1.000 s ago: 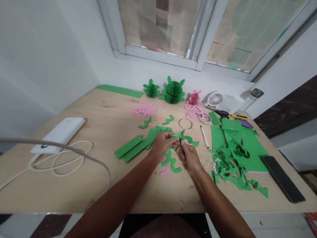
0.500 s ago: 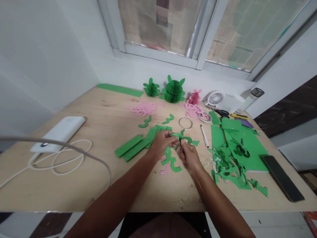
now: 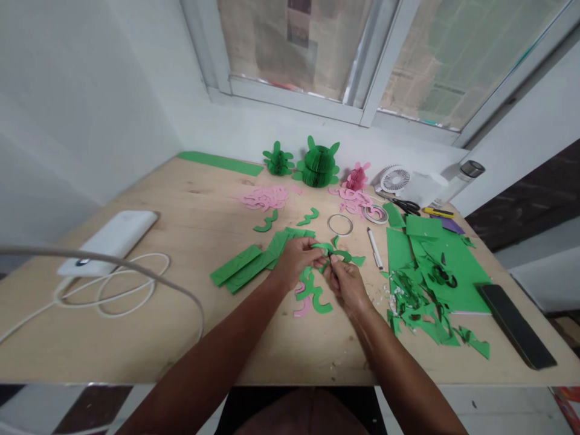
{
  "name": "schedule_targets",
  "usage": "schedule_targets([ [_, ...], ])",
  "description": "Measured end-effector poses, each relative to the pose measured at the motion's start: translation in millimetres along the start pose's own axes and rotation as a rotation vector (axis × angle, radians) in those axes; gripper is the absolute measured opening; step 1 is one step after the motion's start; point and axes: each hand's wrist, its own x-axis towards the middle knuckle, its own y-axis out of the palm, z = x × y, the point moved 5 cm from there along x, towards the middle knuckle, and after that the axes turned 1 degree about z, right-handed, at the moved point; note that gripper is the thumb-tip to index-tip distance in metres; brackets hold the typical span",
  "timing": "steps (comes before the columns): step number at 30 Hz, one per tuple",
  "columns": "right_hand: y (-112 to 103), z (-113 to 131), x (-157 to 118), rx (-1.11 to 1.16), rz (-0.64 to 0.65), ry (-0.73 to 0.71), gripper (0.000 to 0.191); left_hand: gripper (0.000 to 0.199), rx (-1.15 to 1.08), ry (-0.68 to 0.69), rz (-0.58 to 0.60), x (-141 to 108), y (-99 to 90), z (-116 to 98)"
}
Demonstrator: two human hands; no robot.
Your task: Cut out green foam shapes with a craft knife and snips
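Note:
My left hand [image 3: 298, 258] is closed on a small curved green paper piece [image 3: 322, 246], pinched at its left end. In my right hand [image 3: 348, 279] is a small dark cutting tool that looks like scissors [image 3: 330, 256]; its tip meets the green piece, and most of it is hidden by my fingers. Just below the hands lie curved green cut-outs [image 3: 322, 303] and a pink cut-out [image 3: 301, 309]. Another green curved piece [image 3: 342, 255] lies right behind the tool. Folded green paper strips [image 3: 242, 266] rest to the left of my left hand.
Green and pink paper figures [image 3: 317, 169] stand by the wall. Pink cut-outs [image 3: 265, 197], a metal ring [image 3: 339, 225], a white pen [image 3: 374, 249], green scraps [image 3: 410, 296] and a black phone [image 3: 516, 326] lie around. A white power bank [image 3: 111, 241] with cable sits left.
Both hands stay in nearly the same place, still on the green piece and the tool. The view has shifted very slightly.

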Motion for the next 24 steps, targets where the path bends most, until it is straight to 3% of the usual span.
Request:
schedule_targets([
  [9,-2,-1,0,0.001,0.017,0.013,0.055,0.014,-0.046,0.004,0.004,-1,-1.3,-2],
  [14,-6,7,-3,0.035,0.029,-0.056,0.055,0.02,-0.101,-0.015,0.002,-1,-4.0,-2],
  [16,-12,14,-4,0.068,-0.041,-0.127,0.052,0.023,-0.143,-0.043,0.015,-1,-3.9,-1],
  [20,-32,24,-3,0.106,-0.309,-0.233,0.042,0.026,-0.208,-0.096,0.045,-3,-1.9,0],
  [24,-33,21,1,0.096,-0.291,-0.178,0.038,0.026,-0.229,-0.127,0.112,-5,2.9,0],
])
